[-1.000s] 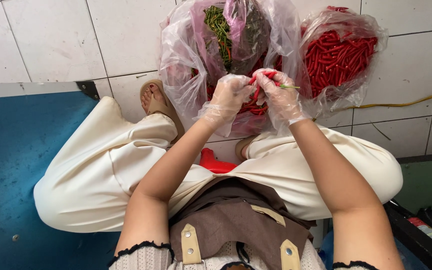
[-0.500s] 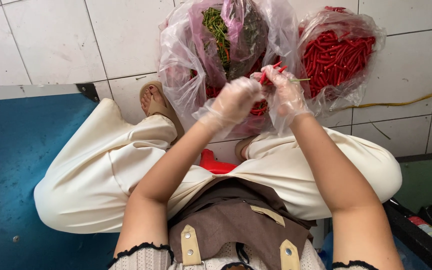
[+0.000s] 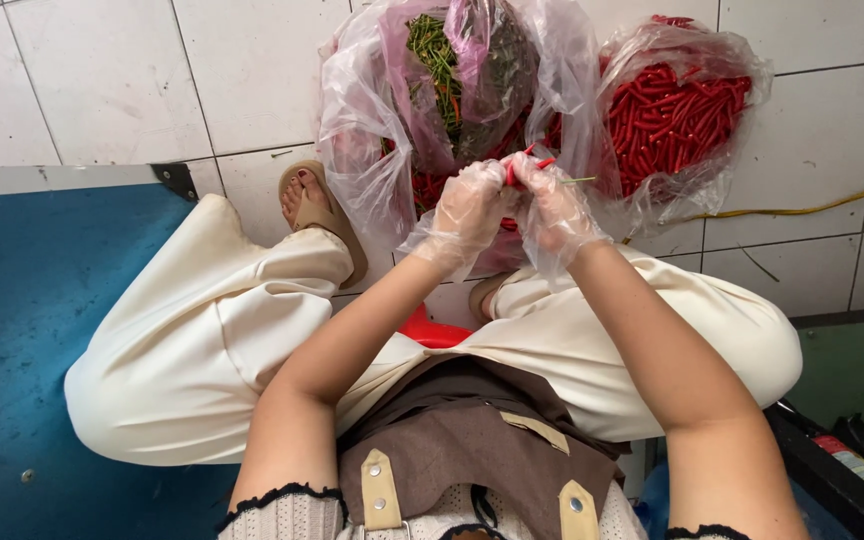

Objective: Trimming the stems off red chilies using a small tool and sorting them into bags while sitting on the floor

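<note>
- Two clear plastic bags sit on the white tiled floor [image 3: 102, 80] at twelve o'clock from the person: the nearer clear plastic bag [image 3: 372, 130] holds green stems and a pink inner bag, and the second clear plastic bag of red chillies [image 3: 677, 115] lies just beside it at two o'clock.
- One blue mat [image 3: 32, 330] covers the floor from eight to ten o'clock, next to the person's cream trousers [image 3: 202, 340].
- One tan sandal [image 3: 327, 215] shows at eleven o'clock, touching the nearer bag's edge.
- Left hand [image 3: 467, 205], in a thin clear disposable glove, has its fingers curled around a small red chilli pepper [image 3: 527, 165], gripping it over the nearer bag's mouth.
- Right hand [image 3: 552, 210], gloved the same way, presses against the left hand, its fingertips pinched on the same chilli's end, where a thin green stem [image 3: 577, 181] sticks out toward three o'clock.
- One yellow cable [image 3: 812, 208] runs along the floor at three o'clock.
</note>
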